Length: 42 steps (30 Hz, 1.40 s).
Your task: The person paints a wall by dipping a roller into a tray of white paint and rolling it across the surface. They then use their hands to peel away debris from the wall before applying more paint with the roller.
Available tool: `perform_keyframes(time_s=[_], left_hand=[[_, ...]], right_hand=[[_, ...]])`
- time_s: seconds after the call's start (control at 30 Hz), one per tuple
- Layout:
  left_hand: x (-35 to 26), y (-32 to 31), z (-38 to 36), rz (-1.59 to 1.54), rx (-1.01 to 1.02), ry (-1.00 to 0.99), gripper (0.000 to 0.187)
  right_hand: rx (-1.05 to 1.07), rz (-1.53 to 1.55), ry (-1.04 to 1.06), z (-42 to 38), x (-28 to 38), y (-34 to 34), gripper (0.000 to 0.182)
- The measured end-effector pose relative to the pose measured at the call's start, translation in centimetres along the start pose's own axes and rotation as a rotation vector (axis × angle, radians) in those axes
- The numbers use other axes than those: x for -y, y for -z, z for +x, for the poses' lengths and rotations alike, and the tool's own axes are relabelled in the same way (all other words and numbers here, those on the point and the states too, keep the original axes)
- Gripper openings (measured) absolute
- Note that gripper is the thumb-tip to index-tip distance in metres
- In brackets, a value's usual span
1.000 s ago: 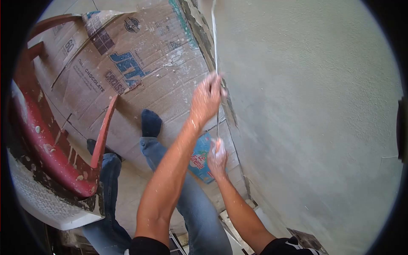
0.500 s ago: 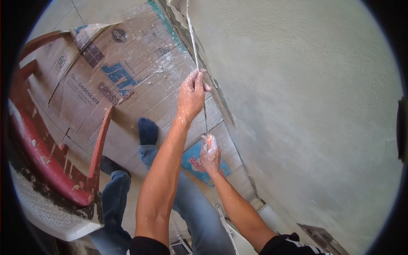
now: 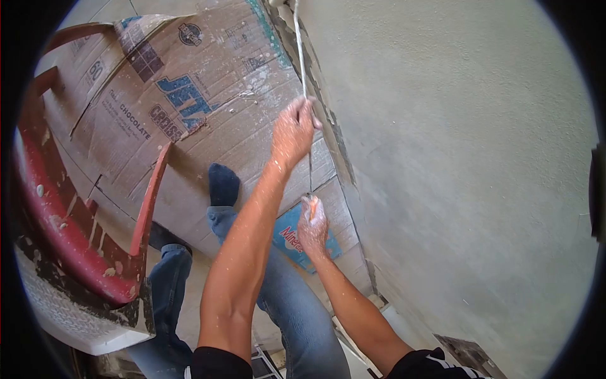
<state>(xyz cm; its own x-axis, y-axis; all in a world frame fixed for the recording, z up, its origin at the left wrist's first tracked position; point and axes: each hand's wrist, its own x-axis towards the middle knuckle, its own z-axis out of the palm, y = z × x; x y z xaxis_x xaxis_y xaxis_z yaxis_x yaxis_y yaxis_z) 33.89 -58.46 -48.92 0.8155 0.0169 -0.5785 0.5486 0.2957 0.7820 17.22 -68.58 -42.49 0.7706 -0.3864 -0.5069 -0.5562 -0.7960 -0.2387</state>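
The rod (image 3: 300, 54) runs down from the top edge of the view to the person's two hands, white-coated along its upper stretch and thinner and darker between the hands. It lies in line with the foot of the wall (image 3: 454, 158), over the edge of the cardboard (image 3: 208, 148); whether any part of it touches the wall cannot be told from here. The left hand (image 3: 293, 129) is closed about the rod where the white stretch ends, fingers curled, the back of the hand turned to the camera. The right hand (image 3: 312, 228), lower and nearer the body, is wrapped round an orange handle (image 3: 313, 207) at the rod's lower end — only a small part of the orange shows past the thumb. Both hands carry white smears, and white flecks dot the forearms.

The cardboard covers much of the floor, spattered with white and printed with "CHOCOLATE" and other lettering. A blue printed patch (image 3: 287, 243) lies beside the right hand, partly hidden by it. One foot in a dark sock (image 3: 224, 183) rests on the cardboard, left of the forearms; the jeans (image 3: 306, 322) show below. Along the left side stands a red frame (image 3: 79, 252), blotched with pale spots, and just below it sits a white textured surface (image 3: 66, 303).
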Motion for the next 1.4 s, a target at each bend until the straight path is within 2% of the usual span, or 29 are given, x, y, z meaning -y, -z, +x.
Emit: perform_keyframes(time_s=[0.1,0.2,0.27,0.37,0.4,0.53,0.63,0.67,0.73,0.77,0.83,0.87,0.93,0.97,1.0,1.03,1.1,1.17,1.23,1.33,1.4], left_hand=[[1.3,-0.4,-2.0,0.023,0.025,0.059,0.035],[3.4,-2.8,-8.7,0.026,0.177,0.205,0.034],[2.9,-4.4,-13.4,-0.062,0.22,0.262,0.033],[2.7,-5.0,-14.7,-0.112,0.241,0.265,0.032],[3.1,-4.7,-13.5,-0.11,0.19,0.189,0.032],[0.3,-1.3,-4.1,-0.029,0.075,0.084,0.031],[-1.0,-1.6,-3.4,0.038,0.06,0.032,0.031],[0.2,-2.5,-4.9,0.044,0.083,0.022,0.032],[2.0,-5.1,-10.2,-0.021,0.16,0.166,0.034],[2.5,-6.6,-13.1,0.029,0.191,0.219,0.034],[3.1,-8.9,-18.6,-0.083,0.254,0.336,0.034],[3.8,-9.4,-20.5,-0.077,0.277,0.326,0.034],[4.0,-9.5,-22.4,-0.06,0.313,0.295,0.033],[3.7,-9.1,-22.0,-0.071,0.287,0.313,0.033],[3.6,-8.5,-21.1,-0.08,0.262,0.328,0.034],[3.0,-7.6,-19.9,-0.086,0.238,0.342,0.034],[1.9,-5.5,-14.9,-0.062,0.117,0.172,0.033],[0.0,-2.7,-8.2,0.031,0.07,0.02,0.035],[-2.4,0.3,-2.7,0.17,0.054,-0.045,0.036],[-4.4,1.9,0.6,0.109,-0.06,-0.09,0.038],[-4.1,1.4,-1.1,0.093,-0.03,-0.019,0.038]], right_hand=[[0.091,0.024,-0.029,-2.0,-0.8,0.6,0.033],[0.019,-0.029,-0.126,-8.2,-6.6,2.5,0.032],[-0.066,0.012,-0.116,-12.7,-12.1,3.7,0.03],[0.022,-0.072,-0.253,-13.8,-9.9,6.2,0.029],[-0.004,-0.009,-0.175,-12.6,-9.3,5.7,0.03],[0.058,-0.022,-0.044,-3.9,-2.5,3.3,0.035],[0.026,0.046,-0.11,-2.9,-1.4,3.6,0.033],[0.012,0.004,-0.107,-4.1,-3.4,3.8,0.031],[-0.022,0.011,-0.152,-8.4,-8.7,4.9,0.031],[-0.037,-0.021,-0.189,-10.9,-10.8,6.0,0.03],[-0.066,-0.143,-0.235,-16.5,-15.4,7.7,0.027],[-0.079,-0.231,-0.239,-18.8,-17.1,8.2,0.025],[-0.083,-0.207,-0.269,-20.8,-16.9,8.6,0.024],[-0.085,-0.185,-0.275,-21.0,-16.5,8.2,0.024],[-0.089,-0.259,-0.163,-20.7,-16.3,7.5,0.023],[-0.099,-0.166,-0.147,-19.6,-14.8,6.6,0.023],[-0.123,0.03,-0.085,-13.8,-9.2,5.1,0.023],[-0.068,-0.062,-0.036,-8.2,-4.2,4.0,0.025],[-0.032,-0.029,0.041,-3.2,-0.1,2.7,0.028],[-0.009,0.092,0.006,-0.9,5.3,2.2,0.029],[0.001,-0.001,0.02,-2.0,3.5,2.1,0.028]])
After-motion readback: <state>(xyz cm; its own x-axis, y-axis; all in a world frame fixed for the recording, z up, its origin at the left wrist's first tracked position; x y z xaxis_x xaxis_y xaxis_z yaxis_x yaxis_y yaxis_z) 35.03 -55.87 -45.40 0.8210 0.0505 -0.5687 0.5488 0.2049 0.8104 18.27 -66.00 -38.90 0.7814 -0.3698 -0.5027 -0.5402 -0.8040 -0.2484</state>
